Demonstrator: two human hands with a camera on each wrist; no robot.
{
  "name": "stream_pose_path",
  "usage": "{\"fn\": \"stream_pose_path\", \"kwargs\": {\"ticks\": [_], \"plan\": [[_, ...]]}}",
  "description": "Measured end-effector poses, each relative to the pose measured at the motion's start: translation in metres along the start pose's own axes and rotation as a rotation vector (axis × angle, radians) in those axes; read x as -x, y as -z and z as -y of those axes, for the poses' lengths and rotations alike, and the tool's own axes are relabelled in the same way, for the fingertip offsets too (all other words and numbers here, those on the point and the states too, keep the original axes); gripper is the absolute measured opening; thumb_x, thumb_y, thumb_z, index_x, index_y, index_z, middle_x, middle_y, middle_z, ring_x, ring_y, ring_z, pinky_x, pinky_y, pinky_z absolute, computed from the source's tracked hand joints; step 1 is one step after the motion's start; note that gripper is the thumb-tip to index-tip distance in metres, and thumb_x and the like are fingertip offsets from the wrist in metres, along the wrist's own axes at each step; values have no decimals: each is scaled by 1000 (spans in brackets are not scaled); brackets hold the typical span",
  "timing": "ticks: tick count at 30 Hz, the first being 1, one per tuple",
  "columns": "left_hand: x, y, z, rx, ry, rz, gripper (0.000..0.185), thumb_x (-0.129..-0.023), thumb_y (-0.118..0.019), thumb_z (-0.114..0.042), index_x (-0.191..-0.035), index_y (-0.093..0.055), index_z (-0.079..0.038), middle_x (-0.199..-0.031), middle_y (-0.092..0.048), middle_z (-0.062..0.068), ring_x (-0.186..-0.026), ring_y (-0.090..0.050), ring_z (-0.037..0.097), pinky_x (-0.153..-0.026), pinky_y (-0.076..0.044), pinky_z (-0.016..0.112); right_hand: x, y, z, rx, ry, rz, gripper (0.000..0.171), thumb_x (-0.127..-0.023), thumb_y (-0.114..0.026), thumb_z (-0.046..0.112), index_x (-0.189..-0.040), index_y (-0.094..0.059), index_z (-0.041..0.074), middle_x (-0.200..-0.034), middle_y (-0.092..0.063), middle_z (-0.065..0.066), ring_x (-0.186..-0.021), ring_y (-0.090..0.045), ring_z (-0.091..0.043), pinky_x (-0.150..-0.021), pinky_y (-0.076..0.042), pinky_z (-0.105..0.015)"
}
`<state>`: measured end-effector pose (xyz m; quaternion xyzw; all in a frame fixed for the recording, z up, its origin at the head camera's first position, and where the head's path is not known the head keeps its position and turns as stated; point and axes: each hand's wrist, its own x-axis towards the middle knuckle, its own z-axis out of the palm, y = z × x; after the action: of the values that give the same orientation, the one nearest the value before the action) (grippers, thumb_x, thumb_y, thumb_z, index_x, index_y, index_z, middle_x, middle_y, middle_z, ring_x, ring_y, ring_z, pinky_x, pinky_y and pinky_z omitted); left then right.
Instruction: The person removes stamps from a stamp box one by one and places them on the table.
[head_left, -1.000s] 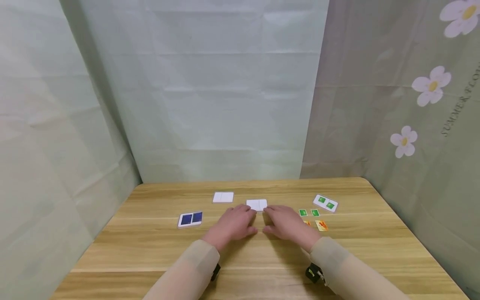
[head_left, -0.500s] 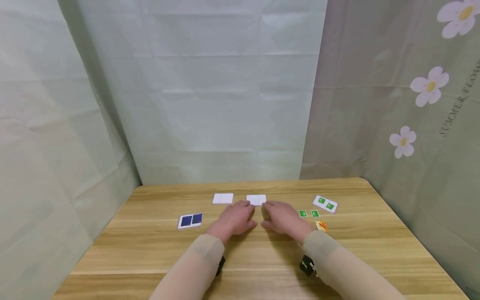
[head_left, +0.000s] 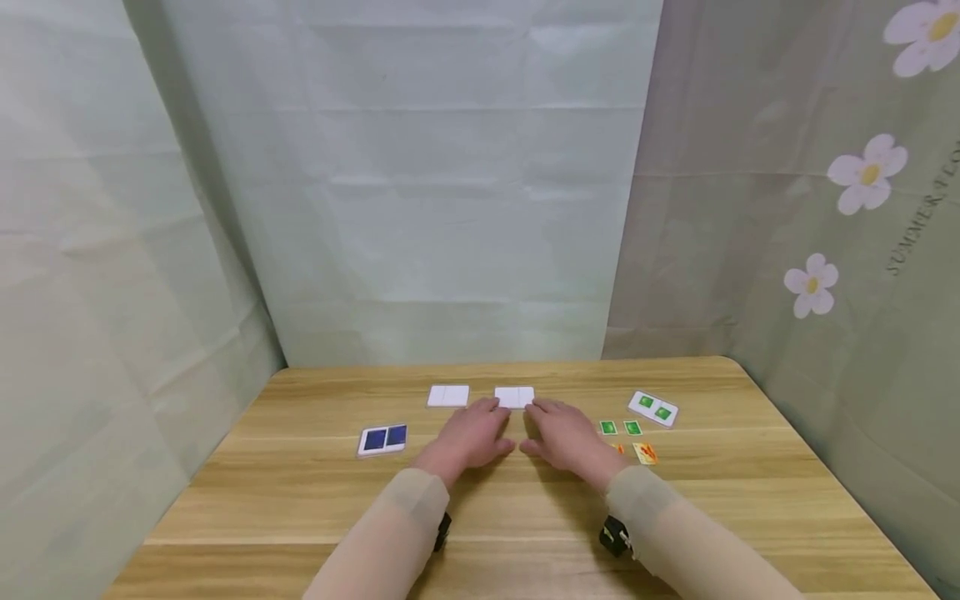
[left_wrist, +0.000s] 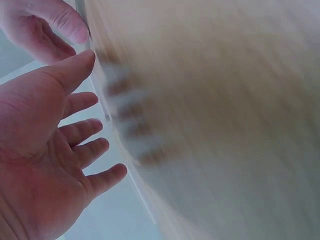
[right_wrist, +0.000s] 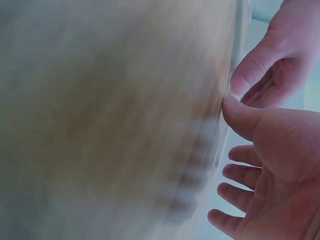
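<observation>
A white card (head_left: 514,397) with a faint centre line lies flat at the back of the wooden table in the head view. At its near left corner are the fingertips of my left hand (head_left: 472,435). My right hand (head_left: 564,435) has its fingertips by the near right corner. Both hands are palm down with fingers spread and loosely extended, thumbs pointing towards each other. In the left wrist view the left hand (left_wrist: 55,150) grips nothing; the right hand (right_wrist: 280,175) is likewise bare in the right wrist view. Whether the fingertips press the card cannot be told.
A second white card (head_left: 448,396) lies to the left. Nearer left is a card with two dark blue squares (head_left: 382,439). On the right lie a card with two green squares (head_left: 653,409), small green tiles (head_left: 633,427) and orange-patterned tiles (head_left: 645,453), one partly behind the right wrist.
The white card between my hands has slid slightly away from me, level with the other white card. Both hands moved forward with it, then stayed nearly still over the last half second.
</observation>
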<state>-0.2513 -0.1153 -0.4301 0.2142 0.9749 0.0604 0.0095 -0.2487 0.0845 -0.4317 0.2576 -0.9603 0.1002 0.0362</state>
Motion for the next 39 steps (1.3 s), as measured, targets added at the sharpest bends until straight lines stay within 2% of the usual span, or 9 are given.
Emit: {"fn": "stream_pose_path", "kwargs": {"ticks": [6,12,18,30,39], "plan": [[16,5,15,1,-16,-46,59,-107,-75,-38,-154,-62,-5,-162,-54,20,-152,-49,37,-123,-42,55,1,-4,9,-20,24,-36,67,-103,-80,38,-153,-60,-2,-159,-57,-22,-149,-52,-40,-123,-42,-56],[40,11,30,27,5,-70,58,-105,-78,-35,-151,-64,-2,-162,-54,21,-154,-45,43,-123,-40,63,2,-5,21,-29,86,-68,67,-102,-82,38,-151,-61,-4,-156,-60,-22,-147,-55,-40,-123,-43,-55],[59,14,43,50,28,-98,57,-105,-79,-33,-151,-63,-2,-162,-54,21,-155,-44,43,-123,-38,67,3,-7,32,-29,161,-86,67,-101,-83,36,-149,-62,-5,-155,-60,-24,-145,-56,-42,-121,-44,-56],[102,22,77,32,95,-151,57,-102,-83,-32,-146,-66,0,-156,-58,25,-148,-51,45,-118,-42,70,1,-8,68,-29,199,-22,69,-105,-78,41,-156,-58,-1,-160,-58,-18,-151,-51,-38,-125,-40,-53],[124,21,100,35,135,-172,57,-101,-83,-29,-146,-66,1,-152,-60,28,-142,-56,47,-115,-45,69,-6,-15,90,61,221,6,70,-105,-76,48,-158,-58,7,-161,-58,-11,-151,-51,-30,-125,-40,-50]]}}
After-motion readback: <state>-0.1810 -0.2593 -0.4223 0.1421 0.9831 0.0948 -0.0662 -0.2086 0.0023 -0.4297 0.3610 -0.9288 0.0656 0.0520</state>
